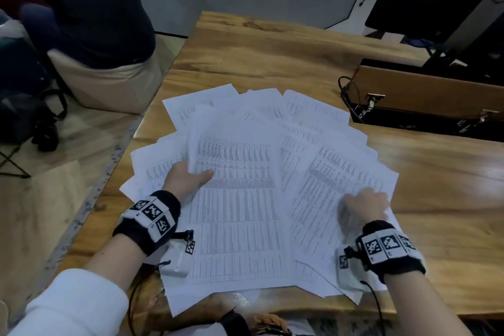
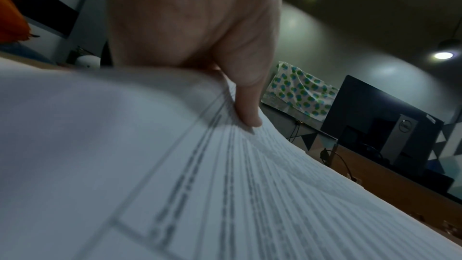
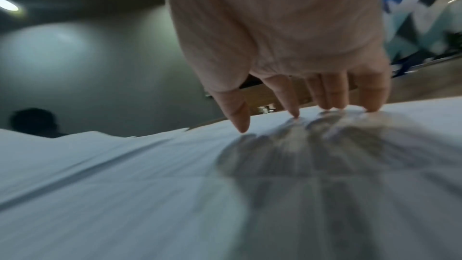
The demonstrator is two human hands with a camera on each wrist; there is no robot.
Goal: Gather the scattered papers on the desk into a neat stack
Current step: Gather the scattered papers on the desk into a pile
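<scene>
While papers lie fanned across the wooden table, too overlapped to count, 1 brown case sits far right w/ cables. Left hand pinches a sheet's edge, thumb on top; right hand fingers spread, tips pressing paper.

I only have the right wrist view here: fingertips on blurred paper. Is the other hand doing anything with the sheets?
Observer: Yes. The left hand pinches the left edge of the top sheet, thumb on its printed face.
Reviewer: Are the papers stacked yet?
Observer: No. The papers lie fanned across the wooden desk.
Reviewer: Where does the right hand sit in that spread?
Observer: The right hand presses on the sheets at the fan's right side.
</scene>
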